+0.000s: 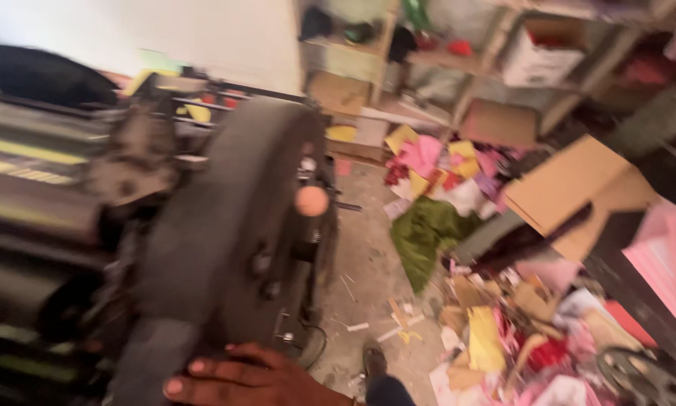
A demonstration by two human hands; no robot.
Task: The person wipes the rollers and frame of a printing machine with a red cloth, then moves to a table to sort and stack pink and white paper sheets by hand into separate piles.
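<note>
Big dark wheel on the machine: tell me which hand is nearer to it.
Right, it seems: the right hand lies flat on the lower rim of the big dark wheel, fingers pointing left. The left hand is out of view, so its place cannot be told.

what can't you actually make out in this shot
- Hand on the big dark wheel, head view: the bottom edge cuts off the wrist, so left or right is unclear.
- The other hand: out of frame.
- Machine behind the wheel: motion blur smears its parts.
- Paper scraps on the floor: too blurred to tell apart.
- Shelves: contents blurred, top cut off by the upper edge.
</note>
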